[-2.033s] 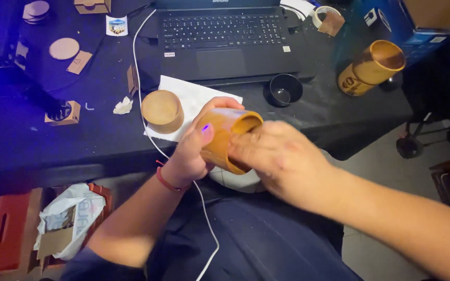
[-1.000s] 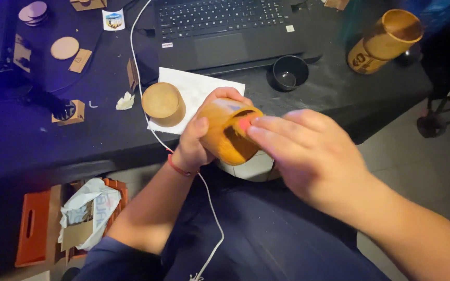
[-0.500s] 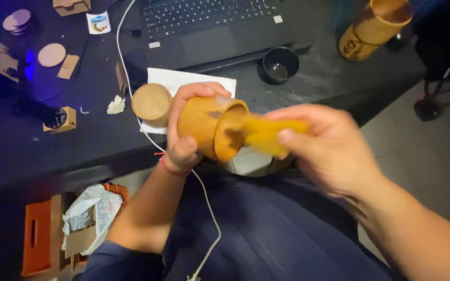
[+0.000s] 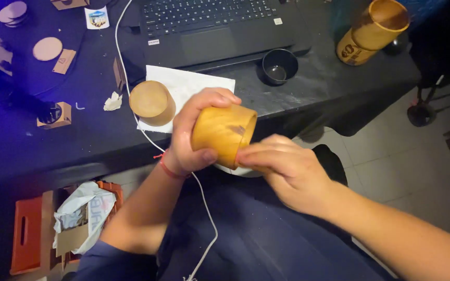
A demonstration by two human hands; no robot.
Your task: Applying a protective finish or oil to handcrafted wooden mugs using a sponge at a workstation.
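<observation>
over the lap, both hands, left [image 4: 194, 138] and right [image 4: 282, 169], grip a wooden cup [image 4: 224, 133] (small square label [image 4: 97, 18] beside laptop [image 4: 209, 26]).

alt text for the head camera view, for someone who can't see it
The left hand grips a wooden cup on its side while the right hand touches its rim, above a dark desk holding a laptop and another wooden cup.

A smooth, yellowish wooden cup [image 4: 224, 134] lies on its side above the lap, mouth facing right.
</observation>
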